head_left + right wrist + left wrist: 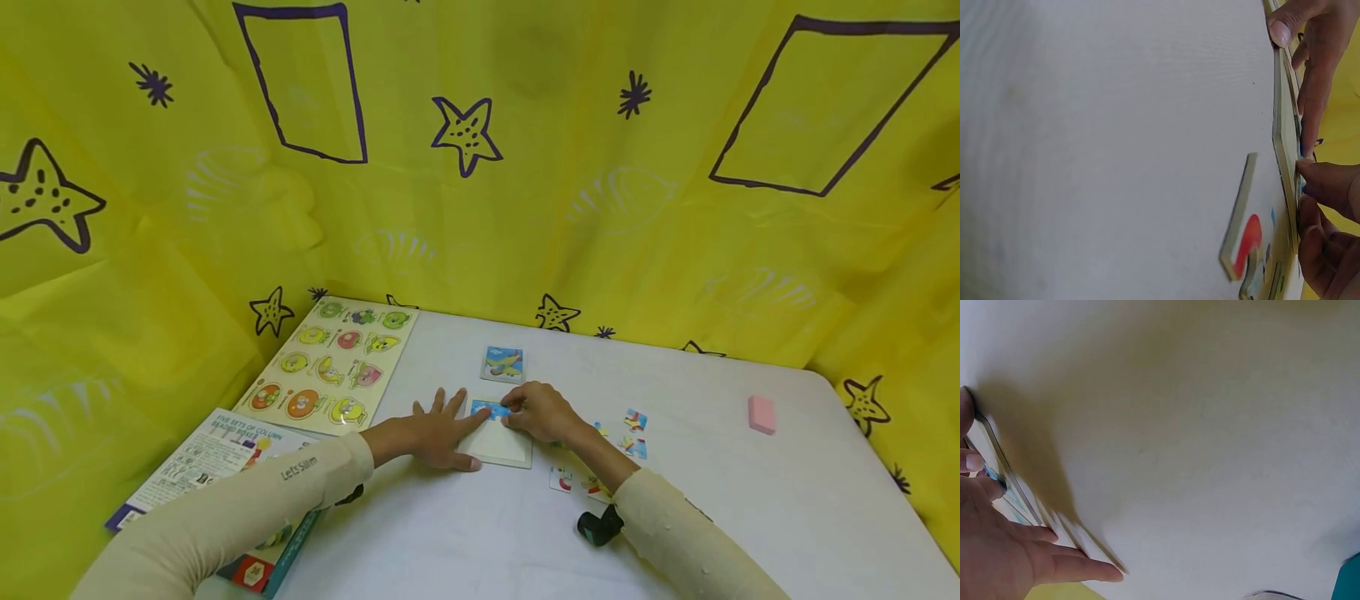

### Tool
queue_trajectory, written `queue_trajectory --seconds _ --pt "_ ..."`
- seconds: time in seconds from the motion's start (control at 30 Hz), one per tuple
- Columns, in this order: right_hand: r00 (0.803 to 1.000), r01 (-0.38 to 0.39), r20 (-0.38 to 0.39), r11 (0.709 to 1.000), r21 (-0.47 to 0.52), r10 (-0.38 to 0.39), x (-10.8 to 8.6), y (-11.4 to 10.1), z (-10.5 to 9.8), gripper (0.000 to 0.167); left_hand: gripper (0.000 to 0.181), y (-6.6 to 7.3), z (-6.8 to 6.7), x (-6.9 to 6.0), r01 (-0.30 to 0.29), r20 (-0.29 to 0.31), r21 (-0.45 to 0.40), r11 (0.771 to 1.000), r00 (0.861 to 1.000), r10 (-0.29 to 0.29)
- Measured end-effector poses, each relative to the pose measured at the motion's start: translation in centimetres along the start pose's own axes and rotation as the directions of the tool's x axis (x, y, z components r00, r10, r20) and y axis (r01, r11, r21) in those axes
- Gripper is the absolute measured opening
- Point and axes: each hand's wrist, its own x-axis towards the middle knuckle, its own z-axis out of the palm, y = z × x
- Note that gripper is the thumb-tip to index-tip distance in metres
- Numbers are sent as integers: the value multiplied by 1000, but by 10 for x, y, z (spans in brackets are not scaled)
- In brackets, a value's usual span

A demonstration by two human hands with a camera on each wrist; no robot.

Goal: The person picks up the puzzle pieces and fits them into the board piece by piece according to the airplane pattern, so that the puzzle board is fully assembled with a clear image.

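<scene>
A small, pale wooden puzzle tray point(498, 446) lies on the white table, with blue puzzle pieces point(491, 409) along its far edge. My left hand point(435, 435) has its fingers spread; the index fingertip touches the blue pieces and the thumb rests at the tray's near left edge. My right hand point(546, 413) pinches a blue puzzle piece at the tray's far right, the piece mostly hidden by the fingers. In the right wrist view, the right thumb and curled fingers point(1329, 187) meet at the tray's rim. Loose puzzle pieces point(635, 420) lie right of the tray, some partly behind the forearm.
Beyond the tray lies a small picture puzzle point(503, 364) showing a yellow plane. A fruit board point(330, 362) and printed boxes point(213, 454) occupy the left side. A pink block point(762, 414) sits at the right. Yellow curtain point(480, 225) encloses the table's back and sides.
</scene>
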Motion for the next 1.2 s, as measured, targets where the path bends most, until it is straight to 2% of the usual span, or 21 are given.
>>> queue_trajectory --seconds 0.37,1.0,1.2 --pt "1000 0 -6 1000 -9 -1 0 1 1 23 86 -2 4 2 3 -23 -40 999 1000 -3" --pt "999 -43 -22 999 -6 43 0 2 -1 23 86 -2 2 -1 -13 -28 -40 999 1000 12" --pt "1000 13 -25 999 37 -12 -6 6 -10 24 86 -1 1 0 -12 -29 -37 999 1000 11"
